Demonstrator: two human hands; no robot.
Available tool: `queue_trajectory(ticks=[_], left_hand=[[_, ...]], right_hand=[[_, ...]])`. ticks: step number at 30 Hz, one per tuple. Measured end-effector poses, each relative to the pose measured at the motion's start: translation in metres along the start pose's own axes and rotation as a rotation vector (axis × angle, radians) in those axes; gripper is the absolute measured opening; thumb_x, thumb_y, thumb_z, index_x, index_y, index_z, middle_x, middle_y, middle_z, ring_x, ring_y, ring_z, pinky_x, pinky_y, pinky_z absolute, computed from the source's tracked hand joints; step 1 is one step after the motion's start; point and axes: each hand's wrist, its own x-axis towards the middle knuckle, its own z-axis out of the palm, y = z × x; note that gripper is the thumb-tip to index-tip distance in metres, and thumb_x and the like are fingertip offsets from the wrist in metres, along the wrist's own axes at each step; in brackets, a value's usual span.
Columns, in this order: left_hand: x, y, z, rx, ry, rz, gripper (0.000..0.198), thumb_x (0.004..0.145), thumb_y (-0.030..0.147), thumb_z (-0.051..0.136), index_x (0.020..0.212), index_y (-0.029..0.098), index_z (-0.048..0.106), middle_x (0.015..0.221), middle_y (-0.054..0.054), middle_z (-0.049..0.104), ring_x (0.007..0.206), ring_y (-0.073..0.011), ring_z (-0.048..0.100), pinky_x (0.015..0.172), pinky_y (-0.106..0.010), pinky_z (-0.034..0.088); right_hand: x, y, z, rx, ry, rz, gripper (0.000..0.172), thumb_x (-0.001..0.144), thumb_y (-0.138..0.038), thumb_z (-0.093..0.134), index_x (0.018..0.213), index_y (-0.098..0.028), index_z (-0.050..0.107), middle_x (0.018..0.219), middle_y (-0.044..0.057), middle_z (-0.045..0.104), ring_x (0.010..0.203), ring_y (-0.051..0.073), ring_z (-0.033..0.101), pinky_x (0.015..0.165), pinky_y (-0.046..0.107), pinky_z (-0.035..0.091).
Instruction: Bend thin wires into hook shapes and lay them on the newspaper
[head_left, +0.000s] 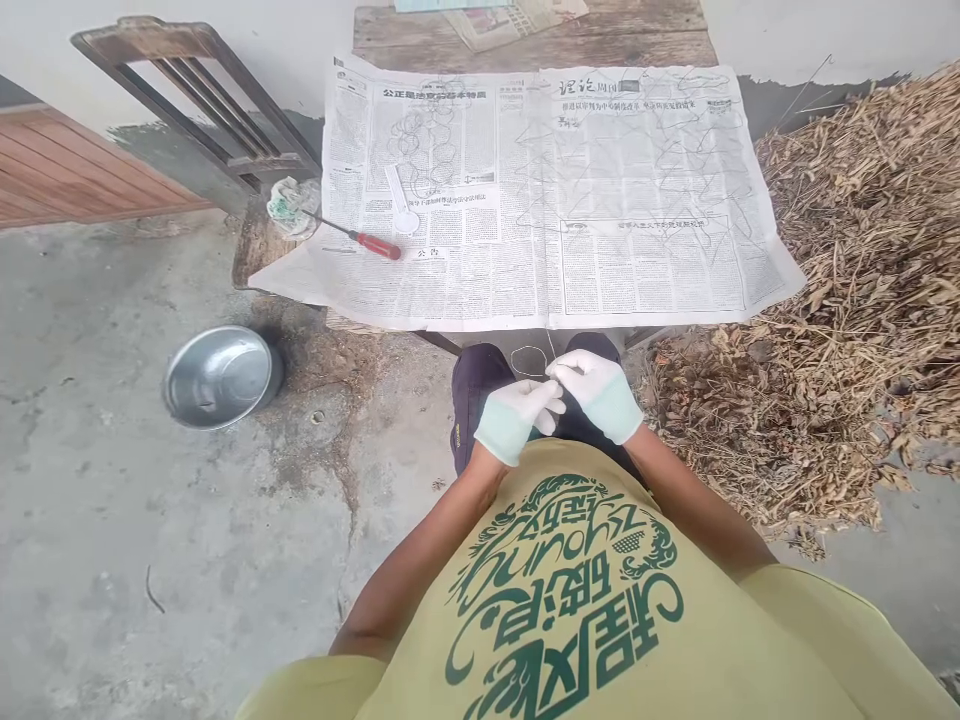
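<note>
A thin pale wire runs up from between my fingers, curving into a loose round loop over my lap. My left hand, in a white glove with a pale green cuff, pinches it. My right hand, gloved alike, pinches it close beside the left, with the fingertips of both nearly touching. Newspaper covers the table in front of me. On its left half lie wire rings, a white flat tool with a round end and a red-handled screwdriver. Thin bent wires spread over its right half.
A crumpled white and green bag rests on the wooden chair at the left. The metal basin stands on the concrete floor. Dry stalks and leaves are heaped at the right. More papers lie at the table's back.
</note>
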Motion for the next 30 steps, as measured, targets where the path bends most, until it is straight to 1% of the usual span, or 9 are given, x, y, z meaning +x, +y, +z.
queue_trajectory(ticks=[2, 4, 6, 9, 11, 16, 20, 26, 30], left_hand=[[0.0, 0.0, -0.008, 0.004, 0.012, 0.02, 0.045, 0.081, 0.056, 0.078, 0.094, 0.013, 0.076, 0.089, -0.011, 0.079, 0.058, -0.0127, 0.063, 0.061, -0.027, 0.05], [0.002, 0.0, -0.016, -0.008, 0.07, 0.1, 0.053, 0.082, 0.057, 0.078, 0.111, 0.013, 0.075, 0.103, -0.012, 0.08, 0.068, -0.0143, 0.068, 0.07, -0.029, 0.054], [0.006, 0.0, -0.023, -0.052, 0.115, 0.183, 0.064, 0.082, 0.057, 0.08, 0.127, 0.014, 0.07, 0.117, -0.013, 0.078, 0.079, -0.0159, 0.071, 0.079, -0.031, 0.057], [0.014, 0.001, -0.027, -0.12, 0.115, 0.263, 0.072, 0.081, 0.057, 0.081, 0.136, 0.013, 0.065, 0.124, -0.015, 0.076, 0.087, -0.0175, 0.073, 0.086, -0.034, 0.059], [0.018, 0.001, -0.026, -0.143, 0.111, 0.305, 0.069, 0.083, 0.056, 0.08, 0.135, 0.013, 0.067, 0.115, -0.013, 0.078, 0.084, -0.0168, 0.072, 0.085, -0.034, 0.059], [0.017, 0.002, -0.024, -0.107, 0.182, 0.439, 0.048, 0.093, 0.047, 0.072, 0.128, 0.015, 0.075, 0.083, -0.004, 0.077, 0.068, -0.0128, 0.068, 0.074, -0.028, 0.057], [0.01, 0.008, -0.031, 0.027, 0.127, 0.522, 0.041, 0.095, 0.044, 0.069, 0.122, 0.015, 0.079, 0.07, -0.002, 0.073, 0.06, -0.0122, 0.063, 0.07, -0.027, 0.056], [0.0, 0.025, -0.045, 0.236, 0.052, 0.488, 0.037, 0.091, 0.042, 0.071, 0.114, 0.015, 0.082, 0.06, -0.001, 0.068, 0.056, -0.0133, 0.061, 0.062, -0.025, 0.055], [-0.006, 0.031, -0.049, 0.376, -0.005, 0.411, 0.036, 0.091, 0.039, 0.07, 0.118, 0.019, 0.082, 0.067, -0.001, 0.073, 0.049, -0.0109, 0.058, 0.055, -0.024, 0.054]], right_hand=[[0.002, 0.005, -0.002, 0.03, 0.007, 0.02, 0.019, 0.09, -0.025, 0.059, 0.083, -0.024, 0.077, 0.09, 0.001, 0.079, 0.086, 0.019, 0.073, 0.081, 0.032, 0.055], [0.003, 0.01, -0.003, 0.077, -0.004, 0.039, 0.018, 0.09, -0.024, 0.058, 0.083, -0.023, 0.075, 0.087, 0.001, 0.079, 0.081, 0.018, 0.074, 0.077, 0.031, 0.056], [0.003, 0.012, -0.002, 0.117, -0.029, 0.078, 0.016, 0.091, -0.024, 0.058, 0.083, -0.022, 0.073, 0.084, 0.001, 0.079, 0.076, 0.017, 0.075, 0.071, 0.029, 0.057], [0.002, 0.01, 0.001, 0.164, -0.084, 0.145, 0.014, 0.091, -0.024, 0.059, 0.084, -0.021, 0.071, 0.078, 0.002, 0.078, 0.068, 0.016, 0.073, 0.061, 0.027, 0.055], [0.001, 0.008, 0.002, 0.205, -0.114, 0.158, 0.013, 0.091, -0.023, 0.06, 0.083, -0.02, 0.07, 0.076, 0.002, 0.078, 0.064, 0.015, 0.072, 0.059, 0.026, 0.054], [-0.003, 0.0, -0.002, 0.317, -0.144, 0.146, 0.012, 0.089, -0.027, 0.063, 0.083, -0.018, 0.07, 0.074, 0.003, 0.077, 0.059, 0.013, 0.068, 0.058, 0.027, 0.054], [-0.004, -0.003, -0.007, 0.389, -0.127, 0.117, 0.011, 0.086, -0.028, 0.065, 0.089, -0.018, 0.071, 0.07, 0.0, 0.074, 0.058, 0.013, 0.065, 0.06, 0.028, 0.054], [0.003, -0.005, -0.018, 0.357, -0.117, 0.106, 0.012, 0.082, -0.023, 0.062, 0.089, -0.019, 0.072, 0.067, -0.002, 0.071, 0.059, 0.013, 0.064, 0.061, 0.029, 0.054], [0.006, -0.009, -0.022, 0.301, -0.13, 0.09, 0.012, 0.082, -0.022, 0.061, 0.087, -0.019, 0.071, 0.065, -0.002, 0.071, 0.059, 0.013, 0.064, 0.062, 0.029, 0.054]])
